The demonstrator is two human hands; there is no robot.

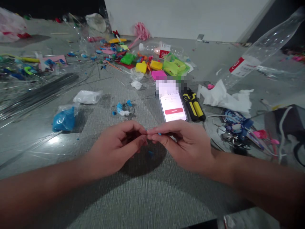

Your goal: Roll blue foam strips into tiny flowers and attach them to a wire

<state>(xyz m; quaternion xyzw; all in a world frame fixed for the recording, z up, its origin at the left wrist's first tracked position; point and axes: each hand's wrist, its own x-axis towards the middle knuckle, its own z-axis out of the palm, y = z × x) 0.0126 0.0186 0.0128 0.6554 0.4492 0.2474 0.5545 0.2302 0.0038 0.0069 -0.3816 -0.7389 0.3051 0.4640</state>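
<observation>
My left hand point(116, 146) and my right hand point(190, 148) meet fingertip to fingertip above the grey table. Between the right thumb and forefinger a bit of blue modelling clay point(159, 134) shows. A trace of blue also shows at the left fingertips, which are pinched together; most of what they hold is hidden. Under the hands a small blue piece point(151, 153) lies in shadow. Beyond them are a curved white-and-blue clay shape point(122, 110), a bag of blue clay point(64, 120) and a bag of white clay point(87, 96).
A lit phone point(173, 106) lies just past my right hand, beside yellow-and-black pliers point(194, 105). Crumpled tissue point(225, 97), a clear bottle point(259, 52) and a tangle of cables and keys point(235, 136) are to the right. Thin wires point(35, 92) lie left, colourful clay packs point(156, 65) behind.
</observation>
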